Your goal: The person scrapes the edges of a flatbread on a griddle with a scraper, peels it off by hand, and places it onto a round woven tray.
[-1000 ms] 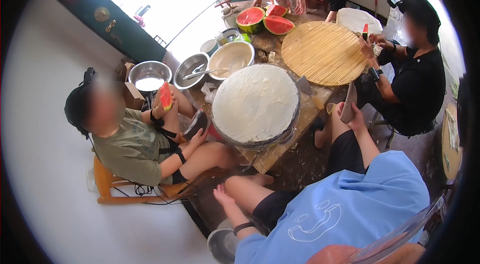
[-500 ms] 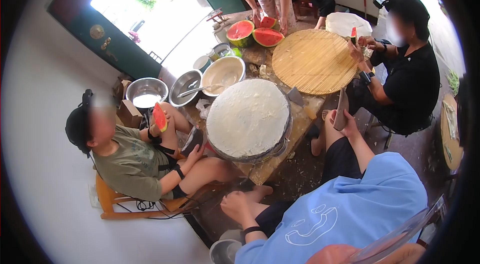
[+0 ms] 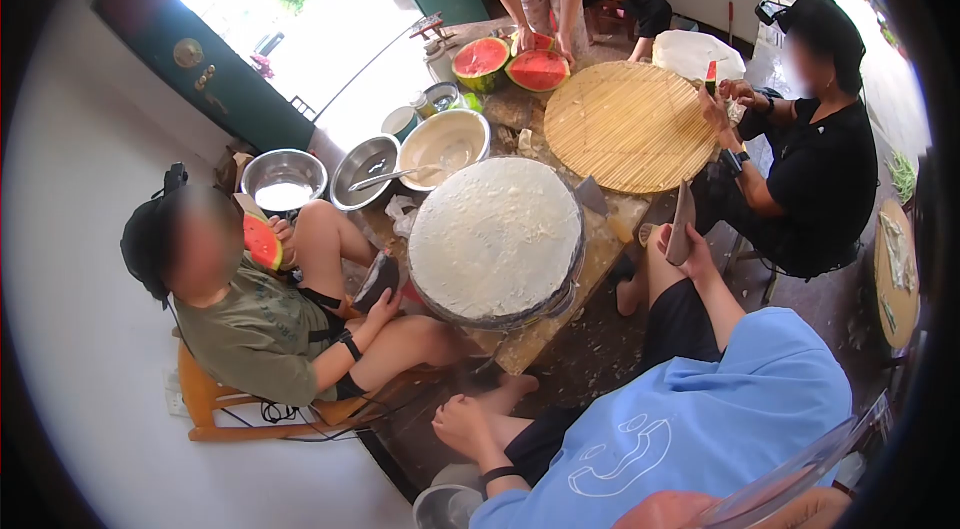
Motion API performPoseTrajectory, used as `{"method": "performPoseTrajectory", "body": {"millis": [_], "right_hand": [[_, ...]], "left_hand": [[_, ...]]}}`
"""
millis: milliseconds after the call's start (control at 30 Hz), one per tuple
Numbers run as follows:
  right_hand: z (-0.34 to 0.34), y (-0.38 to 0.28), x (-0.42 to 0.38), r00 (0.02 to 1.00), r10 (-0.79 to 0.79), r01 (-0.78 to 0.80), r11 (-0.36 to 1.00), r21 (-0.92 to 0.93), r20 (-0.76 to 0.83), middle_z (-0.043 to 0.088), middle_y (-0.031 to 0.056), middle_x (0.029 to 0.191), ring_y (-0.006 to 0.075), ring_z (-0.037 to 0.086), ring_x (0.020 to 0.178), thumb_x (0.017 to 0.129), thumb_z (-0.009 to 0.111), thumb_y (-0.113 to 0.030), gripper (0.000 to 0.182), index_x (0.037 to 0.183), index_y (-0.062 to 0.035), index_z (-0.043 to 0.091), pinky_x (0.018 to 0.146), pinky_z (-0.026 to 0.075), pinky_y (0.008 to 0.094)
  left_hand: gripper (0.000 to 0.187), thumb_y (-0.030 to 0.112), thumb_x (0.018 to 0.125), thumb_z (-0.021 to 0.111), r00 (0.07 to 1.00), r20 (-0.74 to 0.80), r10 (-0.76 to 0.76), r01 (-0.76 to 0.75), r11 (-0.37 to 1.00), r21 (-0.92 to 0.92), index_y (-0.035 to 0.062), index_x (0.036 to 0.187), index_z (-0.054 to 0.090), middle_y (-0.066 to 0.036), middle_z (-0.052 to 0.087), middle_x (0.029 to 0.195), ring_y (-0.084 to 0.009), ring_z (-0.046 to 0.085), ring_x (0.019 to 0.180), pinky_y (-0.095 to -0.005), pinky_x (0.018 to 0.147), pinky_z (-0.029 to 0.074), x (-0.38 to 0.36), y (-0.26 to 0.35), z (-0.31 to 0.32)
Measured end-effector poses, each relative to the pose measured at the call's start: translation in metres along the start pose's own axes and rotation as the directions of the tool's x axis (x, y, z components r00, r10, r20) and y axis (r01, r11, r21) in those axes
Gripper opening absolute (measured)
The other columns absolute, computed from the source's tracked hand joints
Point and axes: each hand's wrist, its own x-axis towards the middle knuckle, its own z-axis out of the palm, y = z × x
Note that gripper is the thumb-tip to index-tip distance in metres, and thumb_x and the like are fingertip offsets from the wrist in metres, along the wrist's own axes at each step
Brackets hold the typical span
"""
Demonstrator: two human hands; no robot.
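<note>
My right hand (image 3: 692, 251) is closed around a flat, grey-brown scraper (image 3: 682, 226), its blade pointing up above my right knee. My left hand (image 3: 462, 425), with a black wristband, rests curled on my left knee and holds nothing that I can see. In front of me, a large round griddle (image 3: 495, 239) is covered with a pale, whitish layer. It stands on a low wooden table (image 3: 522, 354). Neither hand touches the griddle.
A round straw mat (image 3: 630, 129) lies beyond the griddle, near cut watermelon (image 3: 538, 71). Metal bowls (image 3: 365, 172) and a batter basin (image 3: 445, 149) stand at left. Co-workers sit left and right, both holding watermelon slices; another person leans over the melon.
The co-worker on the left has leaned back and drawn the watermelon slice closer to the body. The view shifts slightly. My hands stay nearly in place.
</note>
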Motion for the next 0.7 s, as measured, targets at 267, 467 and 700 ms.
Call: {"method": "performPoseTrajectory", "body": {"millis": [267,467,700], "right_hand": [[0.0,0.001,0.002,1.0,-0.008,0.008,0.998,-0.066,-0.008,0.06,0.0102,0.11,0.0233,0.055,0.109,0.087,0.055,-0.034,0.042,0.113,0.0002,0.055,0.101,0.036,0.0442],[0.004,0.002,0.0,0.999,-0.046,0.045,0.996,-0.074,-0.017,0.06,0.0091,0.11,0.0233,0.055,0.108,0.087,0.057,-0.032,0.038,0.111,-0.0019,0.056,0.1,0.037,0.0447],[0.015,0.004,-0.004,0.999,-0.044,0.043,0.998,-0.041,-0.019,0.061,0.0088,0.108,0.0232,0.056,0.107,0.086,0.059,-0.03,0.033,0.107,-0.0044,0.058,0.099,0.038,0.0464]], "left_hand": [[0.017,0.016,0.071,0.056,1.0,-0.005,-0.012,0.012,1.0,-0.013,0.012,0.075,0.072,-0.01,0.068,0.08,-0.0248,0.061,0.088,-0.0368,0.079,0.044,0.001,-0.002,-0.002],[0.016,0.016,0.071,0.056,1.0,-0.008,0.001,-0.001,1.0,-0.002,0.0131,0.074,0.072,-0.009,0.068,0.081,-0.0245,0.061,0.089,-0.0362,0.079,0.045,0.002,-0.001,-0.001],[0.016,0.018,0.072,0.057,1.0,0.002,-0.008,0.008,1.0,-0.023,0.014,0.076,0.072,-0.009,0.068,0.083,-0.0242,0.06,0.092,-0.0357,0.081,0.044,0.001,-0.006,0.005]]}}
